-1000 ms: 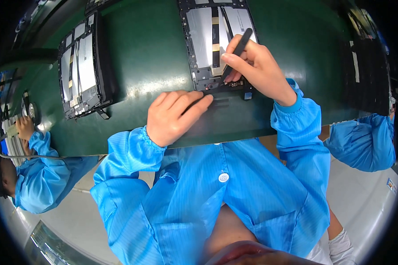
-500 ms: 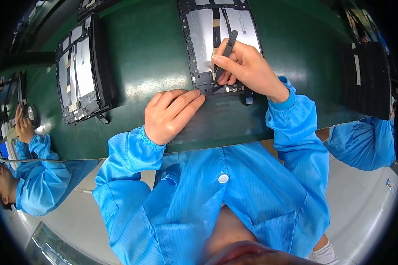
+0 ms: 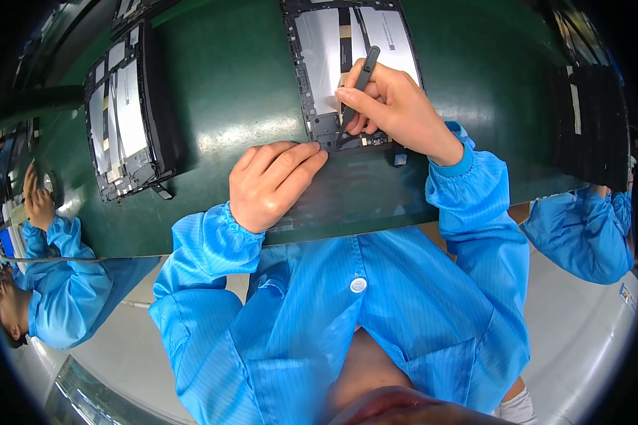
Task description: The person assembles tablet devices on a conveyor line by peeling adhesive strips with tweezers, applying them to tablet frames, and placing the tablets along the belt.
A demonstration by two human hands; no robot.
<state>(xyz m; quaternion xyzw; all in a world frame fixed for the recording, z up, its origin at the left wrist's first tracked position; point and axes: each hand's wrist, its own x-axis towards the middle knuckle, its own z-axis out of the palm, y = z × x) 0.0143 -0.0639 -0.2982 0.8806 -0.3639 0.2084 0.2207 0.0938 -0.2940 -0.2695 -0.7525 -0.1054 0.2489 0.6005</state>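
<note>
An opened tablet (image 3: 318, 74) lies in front of me, its silver battery panels, black frame and small circuit parts showing. Pinched in my right hand (image 3: 397, 106) is a slim pair of black tweezers (image 3: 366, 69). Their tips point down at the tablet's near edge, by the black strip of components. My left hand (image 3: 271, 182) lies flat with its fingers stretched out, the fingertips touching the tablet's near left corner. A short flex tab (image 3: 400, 160) sticks out past the near edge, below my right wrist. The exact contact point of the tips is too small to make out.
To the left, another opened tablet (image 3: 125, 106) rests on a stack of dark pieces, with a further one behind it. A black slab with a pale strip (image 3: 575, 113) lies at the right on the green table (image 3: 237, 78). Co-workers in blue sleeves (image 3: 74, 304) sit on both sides.
The tweezers' tips have shifted slightly at the near edge of the tablet. Both my hands stay almost in place. The co-worker's arm at the right has moved a little.
</note>
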